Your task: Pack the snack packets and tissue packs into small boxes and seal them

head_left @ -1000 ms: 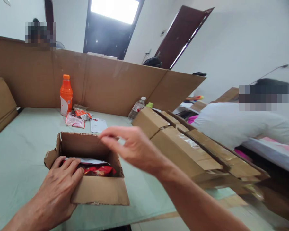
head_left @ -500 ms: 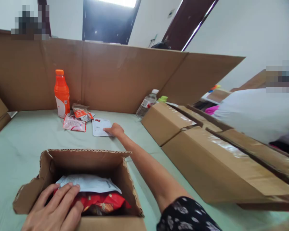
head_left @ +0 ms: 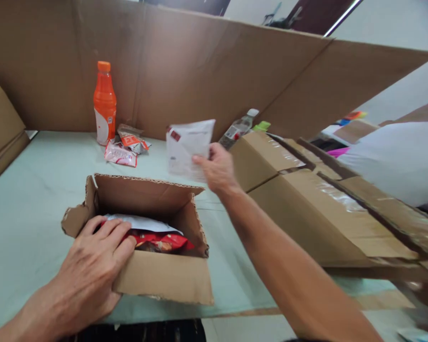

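Pinched between the thumb and fingers of my right hand (head_left: 219,168), a flat white packet (head_left: 187,142) with a small dark red mark is held up above the table, beyond the box. My left hand (head_left: 100,259) hooks over the near left edge of an open cardboard box (head_left: 164,280), its fingertips inside against the contents. In the box lie a white packet (head_left: 146,223) and a red packet (head_left: 167,241), partly covered by my fingers.
An orange bottle (head_left: 105,107) stands at the back beside a pink-white packet (head_left: 121,154) and an orange-silver packet (head_left: 131,140). Cardboard panels (head_left: 185,66) wall the rear. A clear bottle (head_left: 238,128) leans near large cartons (head_left: 299,213) on the right. Someone in white (head_left: 406,161) is beyond.
My right hand has lifted the white packet off the table and brought it nearer, tilted up. My left hand stays on the box. The view has tipped downward.
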Action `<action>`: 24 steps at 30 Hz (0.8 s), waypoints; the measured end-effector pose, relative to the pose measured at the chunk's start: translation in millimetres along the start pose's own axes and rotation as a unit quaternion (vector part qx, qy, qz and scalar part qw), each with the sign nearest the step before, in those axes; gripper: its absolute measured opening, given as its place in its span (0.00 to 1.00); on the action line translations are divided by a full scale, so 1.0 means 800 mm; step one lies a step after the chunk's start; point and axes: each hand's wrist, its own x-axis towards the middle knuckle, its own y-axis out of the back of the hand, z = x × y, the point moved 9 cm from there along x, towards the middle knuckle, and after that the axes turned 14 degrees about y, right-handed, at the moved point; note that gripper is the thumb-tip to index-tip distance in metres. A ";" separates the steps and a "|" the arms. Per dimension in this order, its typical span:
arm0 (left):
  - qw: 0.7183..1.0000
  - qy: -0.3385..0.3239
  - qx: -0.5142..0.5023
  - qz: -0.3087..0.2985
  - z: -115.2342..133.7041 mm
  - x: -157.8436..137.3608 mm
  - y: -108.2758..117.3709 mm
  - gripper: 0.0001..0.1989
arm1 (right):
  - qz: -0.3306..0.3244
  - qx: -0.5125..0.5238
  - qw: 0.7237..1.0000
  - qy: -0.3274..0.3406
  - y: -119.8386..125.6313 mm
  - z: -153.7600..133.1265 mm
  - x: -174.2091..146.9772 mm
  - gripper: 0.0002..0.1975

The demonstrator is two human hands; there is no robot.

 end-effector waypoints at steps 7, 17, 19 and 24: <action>1.000 0.000 -0.003 0.008 -0.001 0.002 0.008 0.20 | 0.249 0.002 0.965 0.079 0.158 -0.228 -0.042 0.08; 0.999 0.024 -0.014 -0.022 -0.009 0.000 -0.007 0.18 | -0.455 -0.177 0.870 0.067 -0.086 -0.240 -0.051 0.10; 0.999 0.027 -0.017 -0.030 -0.009 0.001 -0.009 0.18 | -0.504 -0.208 0.834 0.089 -0.103 -0.245 -0.049 0.13; 0.999 0.029 -0.022 -0.037 -0.009 0.002 -0.014 0.19 | -0.588 -0.225 0.772 0.088 -0.113 -0.253 -0.039 0.19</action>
